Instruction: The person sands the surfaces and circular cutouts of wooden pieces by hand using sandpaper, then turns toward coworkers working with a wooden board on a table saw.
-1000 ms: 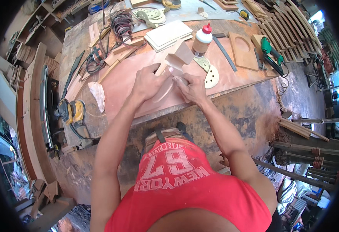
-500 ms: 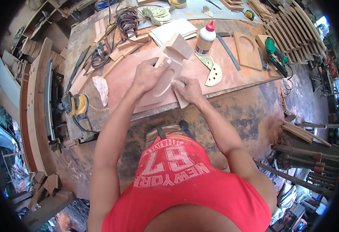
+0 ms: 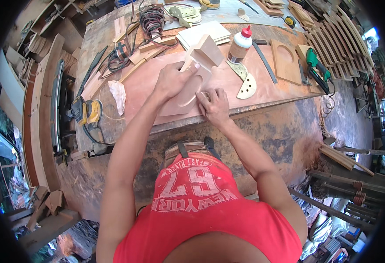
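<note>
My left hand [image 3: 175, 79] is closed round the left side of a pale wooden piece [image 3: 205, 49]. An upright angled block stands at its far end, and a rounded recess is cut lower down. Against the right edge of the piece, my right hand [image 3: 214, 106] is closed with bent fingers. A small tan, folded piece, which looks like sandpaper [image 3: 206, 94], shows between those fingers; the rest of it is hidden. The wooden piece is over a reddish board [image 3: 151, 115] near the bench's front edge.
A glue bottle [image 3: 240, 45] with a red cap stands beyond my right hand, beside perforated sanding discs [image 3: 247, 87]. A yellow sander [image 3: 87, 111] lies at the left. Farther right are a recessed wooden board [image 3: 284, 63], a green tool [image 3: 317, 65] and stacked wooden frames [image 3: 337, 41].
The right hand has turned and its fingers have shifted along the wooden piece's edge. The flap hanging below that hand no longer shows. The left hand keeps its hold.
</note>
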`<action>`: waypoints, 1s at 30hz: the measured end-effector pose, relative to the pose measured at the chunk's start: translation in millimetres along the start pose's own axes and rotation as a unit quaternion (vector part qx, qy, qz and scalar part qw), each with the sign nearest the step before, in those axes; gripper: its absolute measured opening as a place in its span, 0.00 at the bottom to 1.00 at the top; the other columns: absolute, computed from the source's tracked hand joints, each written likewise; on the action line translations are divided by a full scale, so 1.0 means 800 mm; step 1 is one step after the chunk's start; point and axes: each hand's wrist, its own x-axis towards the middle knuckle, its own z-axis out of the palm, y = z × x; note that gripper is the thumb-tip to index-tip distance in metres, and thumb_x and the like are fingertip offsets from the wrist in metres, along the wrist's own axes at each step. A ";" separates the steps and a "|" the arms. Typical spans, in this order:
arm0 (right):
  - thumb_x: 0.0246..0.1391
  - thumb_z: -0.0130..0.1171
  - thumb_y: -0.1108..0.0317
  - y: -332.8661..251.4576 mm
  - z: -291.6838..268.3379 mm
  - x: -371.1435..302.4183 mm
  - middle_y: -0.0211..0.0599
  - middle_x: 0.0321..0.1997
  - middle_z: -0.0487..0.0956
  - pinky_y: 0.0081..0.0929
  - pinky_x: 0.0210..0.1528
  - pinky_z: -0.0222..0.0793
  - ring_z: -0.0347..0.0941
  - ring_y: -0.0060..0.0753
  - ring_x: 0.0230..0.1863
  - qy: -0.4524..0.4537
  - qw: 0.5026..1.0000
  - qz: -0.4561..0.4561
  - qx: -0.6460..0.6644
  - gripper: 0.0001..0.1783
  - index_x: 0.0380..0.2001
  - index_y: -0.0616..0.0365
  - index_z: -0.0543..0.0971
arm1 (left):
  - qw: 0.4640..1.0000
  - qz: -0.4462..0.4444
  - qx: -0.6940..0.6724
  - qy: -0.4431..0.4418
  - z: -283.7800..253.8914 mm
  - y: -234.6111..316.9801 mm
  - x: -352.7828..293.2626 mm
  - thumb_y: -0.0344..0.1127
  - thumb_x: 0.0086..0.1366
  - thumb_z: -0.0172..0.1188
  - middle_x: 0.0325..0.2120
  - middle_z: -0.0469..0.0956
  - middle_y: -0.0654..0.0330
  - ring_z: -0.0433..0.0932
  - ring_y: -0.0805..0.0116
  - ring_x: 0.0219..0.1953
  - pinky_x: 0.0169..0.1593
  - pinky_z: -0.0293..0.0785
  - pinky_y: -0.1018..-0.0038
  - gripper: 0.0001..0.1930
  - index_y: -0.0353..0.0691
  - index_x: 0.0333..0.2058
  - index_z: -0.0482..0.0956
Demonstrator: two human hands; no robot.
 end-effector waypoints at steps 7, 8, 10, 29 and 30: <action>0.47 0.67 0.68 -0.009 0.009 -0.010 0.40 0.46 0.76 0.48 0.48 0.66 0.70 0.48 0.47 0.008 0.999 -0.033 0.009 0.25 0.52 0.49 0.81 | 0.998 -0.044 -0.044 0.002 -0.011 -0.014 0.005 0.65 0.67 0.59 0.36 0.87 0.46 0.86 0.57 0.40 0.44 0.79 0.65 0.33 0.34 0.45 0.86; 0.47 0.67 0.68 -0.014 0.009 -0.012 0.40 0.46 0.76 0.48 0.48 0.66 0.70 0.48 0.47 -0.014 0.999 0.005 0.030 0.25 0.52 0.49 0.81 | 0.998 -0.038 -0.052 -0.006 -0.012 -0.015 0.006 0.60 0.69 0.60 0.37 0.85 0.51 0.83 0.65 0.38 0.43 0.78 0.69 0.30 0.32 0.47 0.84; 0.46 0.67 0.69 -0.033 0.009 -0.018 0.40 0.46 0.76 0.48 0.48 0.66 0.70 0.48 0.47 -0.025 0.998 0.005 0.055 0.25 0.52 0.48 0.81 | 0.998 -0.035 -0.060 -0.015 -0.013 -0.016 0.005 0.54 0.71 0.61 0.38 0.84 0.57 0.80 0.73 0.37 0.42 0.77 0.73 0.27 0.31 0.50 0.82; 0.58 0.60 0.68 -0.140 -0.017 -0.006 0.50 0.41 0.78 0.45 0.52 0.69 0.72 0.54 0.47 -0.086 0.911 0.278 0.291 0.20 0.53 0.59 0.83 | 0.994 -0.047 -0.036 0.092 -0.009 -0.016 -0.037 0.63 0.67 0.58 0.29 0.85 0.46 0.85 0.58 0.34 0.42 0.77 0.64 0.32 0.34 0.40 0.87; 0.58 0.60 0.68 -0.144 -0.019 -0.004 0.50 0.40 0.78 0.45 0.53 0.69 0.72 0.55 0.47 -0.061 0.900 0.266 0.340 0.20 0.53 0.59 0.83 | 0.991 -0.049 -0.050 0.111 -0.010 -0.013 -0.037 0.63 0.67 0.57 0.29 0.85 0.45 0.85 0.58 0.34 0.42 0.77 0.63 0.32 0.33 0.39 0.87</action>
